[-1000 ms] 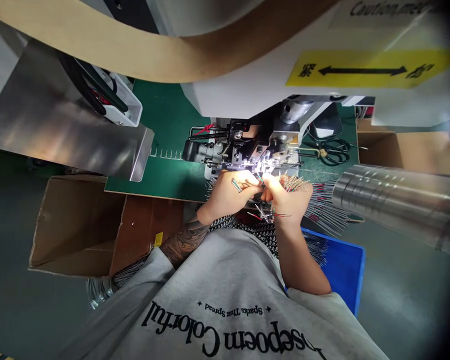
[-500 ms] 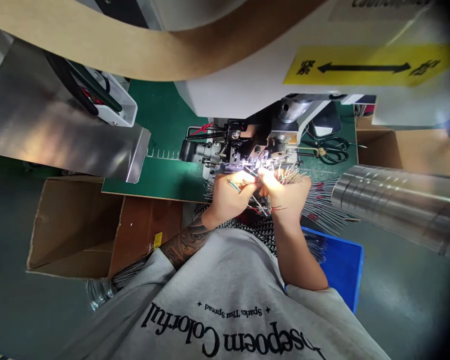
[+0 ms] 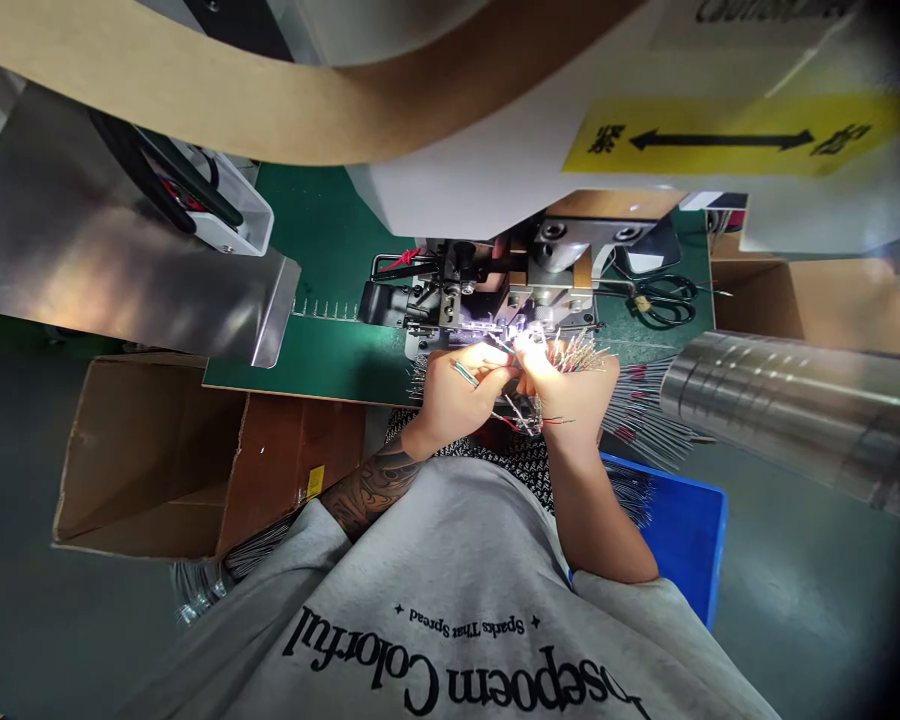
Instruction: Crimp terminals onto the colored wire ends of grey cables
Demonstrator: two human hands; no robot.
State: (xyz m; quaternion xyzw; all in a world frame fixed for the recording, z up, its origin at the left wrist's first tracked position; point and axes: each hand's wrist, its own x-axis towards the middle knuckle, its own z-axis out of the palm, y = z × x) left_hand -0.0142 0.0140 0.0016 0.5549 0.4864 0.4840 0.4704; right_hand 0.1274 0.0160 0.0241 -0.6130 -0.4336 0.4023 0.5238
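My left hand (image 3: 456, 392) is closed in a pinch on a thin wire, close under the lit working point of a crimping machine (image 3: 521, 300). A short green and white wire end (image 3: 466, 373) pokes out between its fingers. Beside it my right hand (image 3: 579, 398) is closed, its thumb and fingertips touching or nearly touching the left ones. It grips a bundle of wires (image 3: 581, 352) whose stripped, coloured ends fan out above the fist. Loose wire ends (image 3: 523, 412) hang below both hands. The fingertips partly hide the spot where the wire meets the machine.
Grey cables (image 3: 656, 420) spread out on the right beside a shiny metal cylinder (image 3: 787, 415). Below them is a blue bin (image 3: 694, 540). An open cardboard box (image 3: 150, 450) stands at left, near a metal guard (image 3: 217, 300). The green tabletop (image 3: 315, 370) lies under the machine.
The machine's upper press block has come down, showing a metal plate with bolts above the tooling. Both hands have stayed almost in place, still holding the wires.
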